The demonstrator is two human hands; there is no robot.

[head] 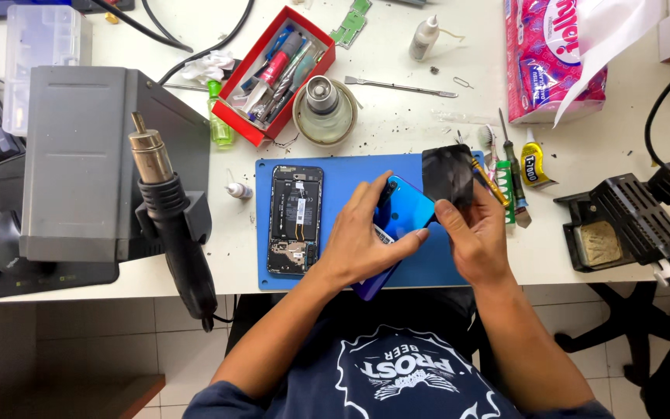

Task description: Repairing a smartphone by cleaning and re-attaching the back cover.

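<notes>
Your left hand [362, 244] lies palm down, fingers [372, 198] spread and curled in a grip. Your right hand [471, 233] is raised beside it, thumb and fingers pinched together, forearms converging.

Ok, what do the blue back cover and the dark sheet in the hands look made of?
The blue back cover, held by the left hand, looks like glossy plastic or glass: smooth with a bright sheen. The dark sheet, pinched by the right hand, seems a thin flexible film: it bends and reflects light.
</notes>
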